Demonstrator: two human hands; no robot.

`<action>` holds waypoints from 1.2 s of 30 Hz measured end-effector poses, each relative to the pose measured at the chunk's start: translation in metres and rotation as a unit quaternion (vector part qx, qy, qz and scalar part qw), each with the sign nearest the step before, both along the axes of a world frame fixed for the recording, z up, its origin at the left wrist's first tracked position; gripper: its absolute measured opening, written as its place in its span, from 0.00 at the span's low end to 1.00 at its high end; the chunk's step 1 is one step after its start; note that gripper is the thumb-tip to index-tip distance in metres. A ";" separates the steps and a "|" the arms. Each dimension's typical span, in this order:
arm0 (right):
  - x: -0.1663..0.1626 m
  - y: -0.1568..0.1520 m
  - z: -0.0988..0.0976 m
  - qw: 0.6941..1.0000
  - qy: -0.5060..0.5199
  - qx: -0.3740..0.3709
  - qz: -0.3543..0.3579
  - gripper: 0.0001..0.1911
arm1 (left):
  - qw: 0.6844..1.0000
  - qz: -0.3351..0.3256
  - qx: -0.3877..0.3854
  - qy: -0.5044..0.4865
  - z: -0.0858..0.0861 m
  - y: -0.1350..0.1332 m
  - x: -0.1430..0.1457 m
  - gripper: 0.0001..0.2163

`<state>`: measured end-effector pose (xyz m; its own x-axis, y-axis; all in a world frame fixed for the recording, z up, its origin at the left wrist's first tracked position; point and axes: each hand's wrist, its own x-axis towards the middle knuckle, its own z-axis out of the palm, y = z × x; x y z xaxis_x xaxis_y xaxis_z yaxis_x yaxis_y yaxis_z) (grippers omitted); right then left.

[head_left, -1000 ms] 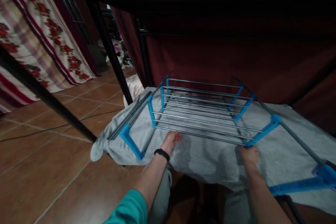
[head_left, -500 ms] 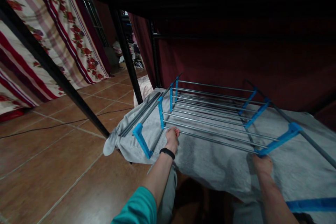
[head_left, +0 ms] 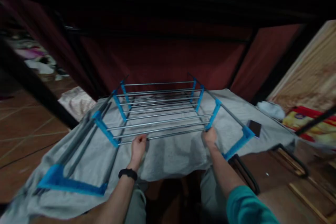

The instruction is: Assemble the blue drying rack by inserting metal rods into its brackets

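A folding rack of grey metal rods and blue plastic joints (head_left: 160,112) lies flat on a grey cloth (head_left: 170,154). My left hand (head_left: 138,146), a black band on its wrist, is closed on the nearest rod left of the middle. My right hand (head_left: 209,135) is closed on the same rod's right end, by a blue joint. A blue side arm (head_left: 237,145) sticks out to the right of that hand, and another blue arm (head_left: 68,183) lies at the lower left.
A dark phone (head_left: 254,127) lies on the cloth at the right. Dark red curtain (head_left: 162,59) hangs behind the rack. A black frame post (head_left: 34,87) crosses at left over brown floor tiles (head_left: 18,126). A wooden board (head_left: 309,73) and a red-yellow package (head_left: 307,120) stand at right.
The view has swung to the right, so the floral curtain is gone and the wooden board and phone have come in. Both hands still hold the near rod.
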<state>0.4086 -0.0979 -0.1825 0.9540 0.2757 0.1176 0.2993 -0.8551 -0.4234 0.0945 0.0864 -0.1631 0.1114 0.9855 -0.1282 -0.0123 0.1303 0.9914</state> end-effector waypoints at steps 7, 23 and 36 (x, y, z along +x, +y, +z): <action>0.016 0.009 -0.020 0.998 0.018 0.025 -0.049 0.16 | 0.784 -0.201 0.354 0.469 -0.028 0.009 0.022 0.16; 0.015 0.013 -0.028 0.997 -0.002 0.070 -0.030 0.15 | 0.735 -0.265 0.362 0.508 -0.032 0.025 0.027 0.15; -0.001 0.008 -0.015 0.994 -0.002 0.104 -0.020 0.25 | 0.723 -0.230 0.389 0.522 -0.018 0.007 0.024 0.19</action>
<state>0.4079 -0.0900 -0.1979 0.9633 0.2068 0.1711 0.2683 -0.7603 -0.5916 0.1186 0.0934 -0.1806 0.6923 0.6949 0.1944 0.6643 -0.7190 0.2045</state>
